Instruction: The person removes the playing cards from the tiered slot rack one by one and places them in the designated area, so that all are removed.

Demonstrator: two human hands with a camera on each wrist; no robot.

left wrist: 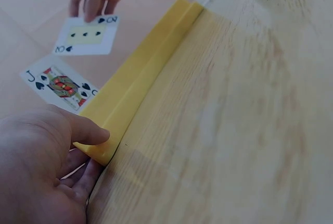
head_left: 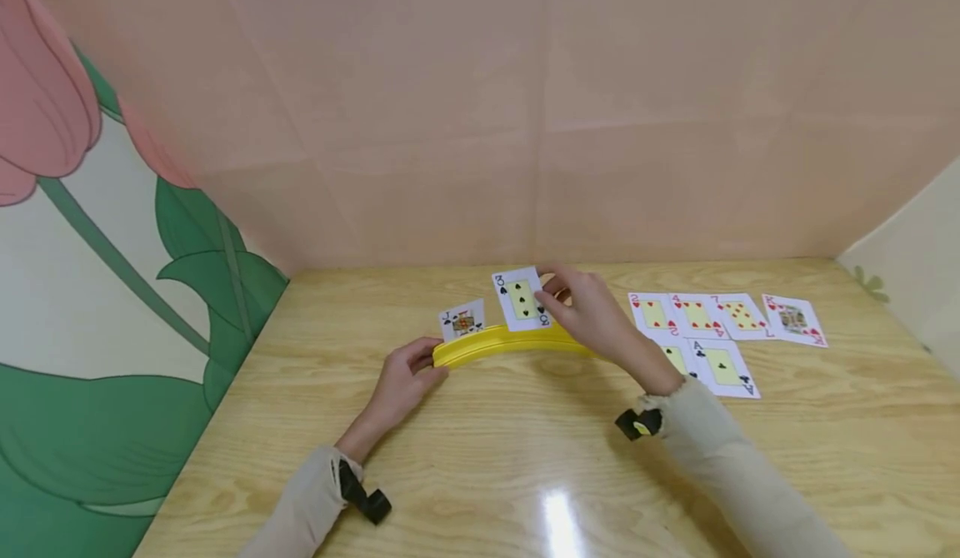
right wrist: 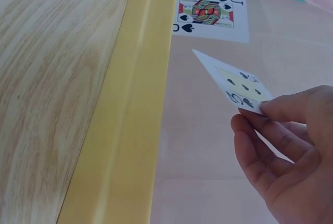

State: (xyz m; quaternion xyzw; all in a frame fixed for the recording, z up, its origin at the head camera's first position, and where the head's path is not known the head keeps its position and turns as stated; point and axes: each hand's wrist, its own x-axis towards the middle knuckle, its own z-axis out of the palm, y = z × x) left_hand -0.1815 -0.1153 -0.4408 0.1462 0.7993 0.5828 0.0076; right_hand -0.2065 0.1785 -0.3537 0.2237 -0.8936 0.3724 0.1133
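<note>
A curved yellow card holder (head_left: 498, 343) lies on the wooden table. My left hand (head_left: 405, 376) grips its left end, thumb on top and fingers underneath, as the left wrist view shows. Near that end a jack of spades (head_left: 462, 321) stands in the holder, leaning back. My right hand (head_left: 588, 306) pinches a three of spades (head_left: 519, 298) by its right edge between thumb and fingers. In the right wrist view the three of spades (right wrist: 242, 86) is tilted and apart from the holder (right wrist: 125, 109), with a gap beside the jack (right wrist: 210, 14).
Right of the holder, face-up cards lie in two rows: a red two (head_left: 652, 315), a red four (head_left: 696, 315), a seven of diamonds (head_left: 741, 316) and a red king (head_left: 793, 320), with a black ace (head_left: 723, 366) below. My right forearm partly covers another black card (head_left: 677, 356). A pinkish wall (head_left: 420, 125) stands behind.
</note>
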